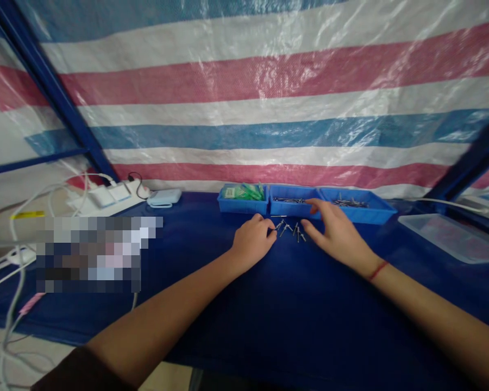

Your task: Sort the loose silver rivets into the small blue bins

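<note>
So far, several blind rivets [286, 228] lay out on tabletop [309, 315]; more sat in blue bins [362, 215]. Left hand [252, 240] curled, grip unclear; right hand [338, 232] hovered, fingers spread.

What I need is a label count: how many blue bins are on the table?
3, side by side along the back of the table: the left bin with a green packet, the middle bin and the right bin both with metal pins. None seems hidden.
</note>
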`<action>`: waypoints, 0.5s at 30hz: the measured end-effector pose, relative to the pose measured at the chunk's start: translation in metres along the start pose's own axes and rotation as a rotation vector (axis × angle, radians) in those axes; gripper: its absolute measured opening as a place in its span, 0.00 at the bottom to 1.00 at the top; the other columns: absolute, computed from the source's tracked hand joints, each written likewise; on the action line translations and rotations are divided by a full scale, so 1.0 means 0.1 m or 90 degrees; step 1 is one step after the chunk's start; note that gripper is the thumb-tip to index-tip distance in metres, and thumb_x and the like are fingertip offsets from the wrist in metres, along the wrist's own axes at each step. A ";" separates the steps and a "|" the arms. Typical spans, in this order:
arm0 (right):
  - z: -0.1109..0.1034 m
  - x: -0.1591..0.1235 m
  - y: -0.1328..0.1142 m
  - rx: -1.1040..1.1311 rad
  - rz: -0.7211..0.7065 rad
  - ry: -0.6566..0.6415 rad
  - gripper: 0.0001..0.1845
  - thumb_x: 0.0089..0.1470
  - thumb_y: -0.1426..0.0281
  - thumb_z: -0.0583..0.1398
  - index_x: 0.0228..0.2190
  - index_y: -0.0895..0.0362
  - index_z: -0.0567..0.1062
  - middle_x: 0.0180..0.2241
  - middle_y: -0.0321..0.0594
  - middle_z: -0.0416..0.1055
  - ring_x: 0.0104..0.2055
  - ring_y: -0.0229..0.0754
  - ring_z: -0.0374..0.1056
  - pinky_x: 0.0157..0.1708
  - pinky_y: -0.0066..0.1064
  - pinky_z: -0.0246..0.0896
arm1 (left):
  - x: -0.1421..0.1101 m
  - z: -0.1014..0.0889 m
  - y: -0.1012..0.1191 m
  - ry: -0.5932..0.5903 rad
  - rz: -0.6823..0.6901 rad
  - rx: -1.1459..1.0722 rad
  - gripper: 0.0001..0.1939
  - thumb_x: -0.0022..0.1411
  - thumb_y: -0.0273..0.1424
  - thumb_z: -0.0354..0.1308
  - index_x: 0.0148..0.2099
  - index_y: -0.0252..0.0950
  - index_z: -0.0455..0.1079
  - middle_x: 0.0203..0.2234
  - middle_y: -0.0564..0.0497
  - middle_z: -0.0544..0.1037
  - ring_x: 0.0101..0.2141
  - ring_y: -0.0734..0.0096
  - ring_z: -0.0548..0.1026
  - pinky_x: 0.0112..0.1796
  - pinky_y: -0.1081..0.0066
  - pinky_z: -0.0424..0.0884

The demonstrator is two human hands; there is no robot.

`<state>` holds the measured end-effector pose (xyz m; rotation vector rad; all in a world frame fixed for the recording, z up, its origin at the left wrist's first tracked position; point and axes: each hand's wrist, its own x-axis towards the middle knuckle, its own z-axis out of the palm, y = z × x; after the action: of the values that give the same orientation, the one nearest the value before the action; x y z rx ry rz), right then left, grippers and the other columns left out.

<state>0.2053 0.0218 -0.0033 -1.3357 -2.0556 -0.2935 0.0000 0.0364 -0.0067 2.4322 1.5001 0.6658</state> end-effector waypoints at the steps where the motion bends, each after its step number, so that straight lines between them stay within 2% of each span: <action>1: 0.03 -0.02 -0.06 0.010 -0.019 -0.025 0.21 0.56 0.64 0.54 0.50 0.58 0.64 0.38 0.48 0.69 0.42 0.51 0.66 0.44 0.43 0.61 | 0.00 0.01 0.00 0.000 0.005 0.011 0.10 0.62 0.32 0.51 0.38 0.38 0.74 0.36 0.48 0.72 0.36 0.64 0.74 0.37 0.66 0.70; 4: 0.09 -0.07 -0.16 0.017 -0.068 -0.085 0.19 0.56 0.66 0.54 0.48 0.58 0.66 0.41 0.48 0.69 0.43 0.50 0.65 0.45 0.44 0.60 | 0.00 0.04 0.00 0.002 0.021 0.040 0.12 0.64 0.31 0.48 0.37 0.37 0.73 0.35 0.47 0.72 0.35 0.64 0.73 0.36 0.67 0.69; 7: 0.14 -0.09 -0.18 0.012 -0.090 -0.109 0.18 0.56 0.67 0.54 0.48 0.60 0.68 0.43 0.49 0.69 0.43 0.50 0.64 0.45 0.44 0.60 | 0.00 0.08 0.00 0.000 0.049 0.059 0.11 0.65 0.29 0.47 0.38 0.35 0.71 0.35 0.46 0.71 0.37 0.63 0.72 0.37 0.65 0.69; 11: 0.13 -0.12 -0.19 0.029 -0.098 -0.153 0.15 0.57 0.66 0.53 0.42 0.58 0.73 0.39 0.48 0.71 0.40 0.49 0.65 0.41 0.43 0.61 | -0.02 0.08 0.02 0.007 0.102 0.050 0.10 0.66 0.28 0.46 0.40 0.34 0.68 0.38 0.45 0.71 0.40 0.62 0.71 0.42 0.64 0.67; 15: 0.08 -0.11 -0.22 0.065 -0.105 -0.162 0.13 0.59 0.66 0.52 0.35 0.57 0.75 0.35 0.45 0.73 0.37 0.47 0.66 0.39 0.42 0.61 | -0.08 0.04 0.06 0.039 0.120 0.000 0.11 0.68 0.29 0.41 0.43 0.35 0.65 0.38 0.48 0.73 0.40 0.68 0.72 0.43 0.68 0.67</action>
<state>0.1853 0.0076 -0.0129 -1.1933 -2.3651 -0.0908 0.0034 0.0270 -0.0098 2.5975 1.3016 0.7816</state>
